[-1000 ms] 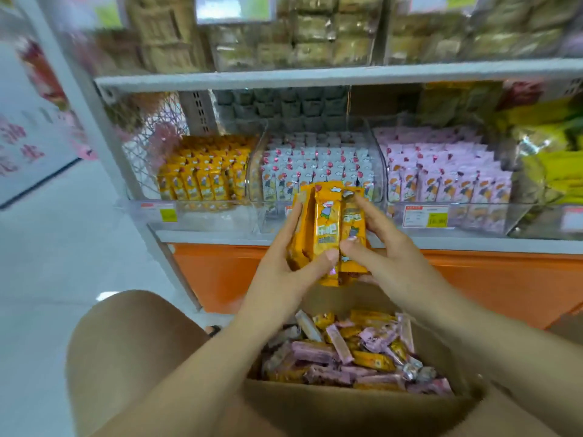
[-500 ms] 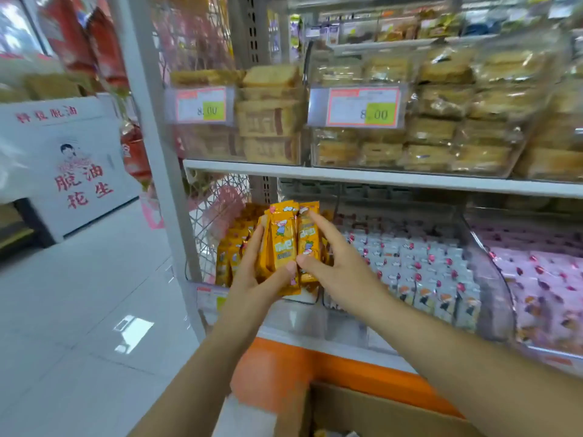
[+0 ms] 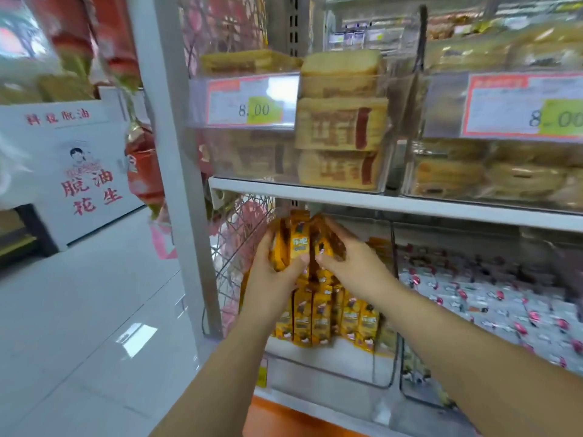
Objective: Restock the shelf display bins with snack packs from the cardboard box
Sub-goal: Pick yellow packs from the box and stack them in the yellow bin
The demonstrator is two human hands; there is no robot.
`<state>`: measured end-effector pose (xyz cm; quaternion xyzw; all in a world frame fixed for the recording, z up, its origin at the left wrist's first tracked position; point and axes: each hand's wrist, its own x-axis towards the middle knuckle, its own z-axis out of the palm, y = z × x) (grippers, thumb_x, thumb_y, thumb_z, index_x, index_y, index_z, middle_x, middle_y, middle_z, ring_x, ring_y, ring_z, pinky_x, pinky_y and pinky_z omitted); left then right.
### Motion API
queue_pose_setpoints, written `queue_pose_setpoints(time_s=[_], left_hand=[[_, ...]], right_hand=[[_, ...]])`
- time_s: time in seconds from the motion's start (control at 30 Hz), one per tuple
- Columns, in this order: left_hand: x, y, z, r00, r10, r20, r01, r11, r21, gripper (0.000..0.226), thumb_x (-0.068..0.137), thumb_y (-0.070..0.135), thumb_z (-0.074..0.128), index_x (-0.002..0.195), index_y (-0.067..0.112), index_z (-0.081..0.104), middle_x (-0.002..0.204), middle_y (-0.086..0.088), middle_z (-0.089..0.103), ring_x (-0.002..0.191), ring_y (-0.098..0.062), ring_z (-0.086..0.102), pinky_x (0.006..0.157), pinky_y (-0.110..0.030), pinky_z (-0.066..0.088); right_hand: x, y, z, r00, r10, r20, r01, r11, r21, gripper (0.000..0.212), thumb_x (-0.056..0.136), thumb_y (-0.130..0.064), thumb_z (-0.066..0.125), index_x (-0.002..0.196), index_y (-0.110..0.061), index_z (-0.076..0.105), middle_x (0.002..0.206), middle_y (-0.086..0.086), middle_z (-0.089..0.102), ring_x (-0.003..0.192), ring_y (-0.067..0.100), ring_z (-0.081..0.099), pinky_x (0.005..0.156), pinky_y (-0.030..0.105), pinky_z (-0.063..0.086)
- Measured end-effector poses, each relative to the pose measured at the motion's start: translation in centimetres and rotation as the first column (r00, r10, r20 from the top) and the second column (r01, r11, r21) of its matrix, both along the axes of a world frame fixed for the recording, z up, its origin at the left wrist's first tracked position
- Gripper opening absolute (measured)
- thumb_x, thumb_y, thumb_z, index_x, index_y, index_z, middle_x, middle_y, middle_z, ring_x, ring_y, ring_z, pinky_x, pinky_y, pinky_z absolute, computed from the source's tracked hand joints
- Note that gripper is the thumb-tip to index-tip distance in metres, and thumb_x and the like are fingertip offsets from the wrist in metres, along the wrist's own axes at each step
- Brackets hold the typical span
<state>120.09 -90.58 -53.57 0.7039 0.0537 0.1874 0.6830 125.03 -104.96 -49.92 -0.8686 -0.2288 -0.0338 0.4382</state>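
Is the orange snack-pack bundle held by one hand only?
No, left hand and right hand both grip the bundle of orange snack packs.

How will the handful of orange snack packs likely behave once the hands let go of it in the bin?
Probably loose: the orange snack packs are separate slim packets, squeezed together only by the left hand and right hand, so they may fan apart. Their glossy wrappers look slippery. They seem light; rows standing in the bin suggest they stay upright when packed.

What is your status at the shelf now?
Left grip and right grip hold orange snack pack bundle. Bundle over the clear bin, above standing packs. Shelf board close overhead.
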Motion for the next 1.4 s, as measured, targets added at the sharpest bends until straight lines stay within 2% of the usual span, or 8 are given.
queue_pose_setpoints(time_s=[0.37, 0.47, 0.6, 0.77, 0.93, 1.07, 1.23, 1.4], left_hand=[[1.7, 1.9, 0.3, 0.991, 0.117, 0.067, -0.121, 0.99, 0.069, 0.062, 0.086, 0.024, 0.069, 0.14, 0.036, 0.041, 0.115, 0.021, 0.056, 0.115, -0.016, 0.058, 0.096, -0.05, 0.049], [0.7, 1.3, 1.0, 0.989, 0.043, 0.138, -0.053, 0.996, 0.069, 0.062, 0.085, 0.021, 0.071, 0.139, 0.032, 0.043, 0.115, 0.03, 0.051, 0.117, -0.009, 0.055, 0.099, -0.045, 0.048], [-1.6, 0.4, 1.7, 0.974, -0.194, 0.114, 0.2, 0.979, -0.042, 0.055, 0.085, 0.019, 0.071, 0.126, 0.046, 0.046, 0.123, 0.016, 0.056, 0.113, -0.013, 0.06, 0.09, -0.037, 0.054], [-3.8, -0.8, 2.6, 0.913, -0.407, -0.002, 0.348, 0.784, -0.514, 0.031, 0.093, 0.021, 0.056, 0.123, 0.027, 0.053, 0.108, 0.001, 0.069, 0.093, -0.016, 0.066, 0.068, -0.034, 0.055], [-4.3, -1.2, 3.1, 0.831, -0.537, -0.144, 0.359, 0.716, -0.598, 0.018, 0.093, 0.026, 0.056, 0.109, 0.019, 0.061, 0.098, -0.003, 0.07, 0.092, -0.016, 0.063, 0.079, -0.034, 0.052], [-4.4, -1.8, 2.8, 0.83, -0.529, -0.18, 0.397, 0.785, -0.475, 0.019, 0.094, 0.021, 0.055, 0.11, 0.013, 0.063, 0.096, -0.006, 0.067, 0.081, -0.015, 0.059, 0.068, -0.028, 0.046], [-5.3, -1.5, 2.6, 0.845, -0.493, -0.205, 0.515, 0.854, 0.068, 0.021, 0.093, 0.033, 0.057, 0.106, 0.023, 0.07, 0.091, 0.01, 0.072, 0.077, 0.002, 0.064, 0.068, -0.015, 0.047], [-4.2, -1.9, 2.6, 0.924, -0.366, -0.108, 0.382, 0.879, 0.286, 0.03, 0.091, 0.027, 0.063, 0.119, 0.032, 0.057, 0.102, 0.006, 0.067, 0.092, 0.003, 0.063, 0.079, -0.014, 0.049]], right_hand=[[-0.8, 0.6, 0.3, 0.915, -0.266, 0.303, 0.358, 0.881, -0.309, 0.043, 0.091, -0.04, 0.057, 0.133, -0.031, 0.049, 0.116, 0.002, 0.065, 0.102, 0.025, 0.062, 0.083, 0.034, 0.051], [-1.4, 1.7, 1.7, 0.967, -0.239, 0.086, 0.242, 0.97, -0.016, 0.046, 0.092, -0.039, 0.058, 0.135, -0.026, 0.047, 0.117, 0.004, 0.065, 0.1, 0.022, 0.062, 0.08, 0.027, 0.048], [-2.3, 2.0, 2.8, 0.986, -0.081, -0.146, 0.13, 0.921, 0.367, 0.027, 0.089, -0.028, 0.064, 0.115, -0.026, 0.056, 0.102, 0.001, 0.068, 0.077, 0.015, 0.064, 0.058, 0.022, 0.048], [-4.7, -1.2, 3.1, 0.98, -0.017, -0.197, 0.107, 0.884, 0.454, 0.02, 0.086, -0.009, 0.066, 0.098, -0.023, 0.062, 0.095, 0.002, 0.073, 0.092, 0.022, 0.069, 0.087, 0.042, 0.054], [-6.8, -4.6, 3.2, 0.97, -0.061, -0.233, 0.164, 0.876, 0.454, 0.025, 0.086, -0.006, 0.066, 0.102, -0.021, 0.055, 0.099, 0.001, 0.071, 0.088, 0.015, 0.068, 0.075, 0.033, 0.054], [-7.2, -5.7, 3.7, 0.947, -0.046, -0.317, 0.202, 0.854, 0.479, 0.03, 0.087, -0.004, 0.062, 0.113, -0.014, 0.05, 0.098, 0.006, 0.069, 0.082, 0.017, 0.065, 0.064, 0.028, 0.049], [-7.5, -6.1, 3.2, 0.942, -0.004, -0.336, 0.133, 0.922, 0.364, 0.028, 0.089, -0.004, 0.062, 0.113, -0.014, 0.051, 0.102, 0.008, 0.07, 0.089, 0.019, 0.066, 0.068, 0.028, 0.05], [-7.4, -5.7, 2.9, 0.987, -0.1, -0.129, 0.11, 0.991, 0.072, 0.029, 0.085, -0.008, 0.067, 0.096, -0.028, 0.05, 0.095, 0.0, 0.068, 0.087, 0.022, 0.067, 0.081, 0.04, 0.054]])
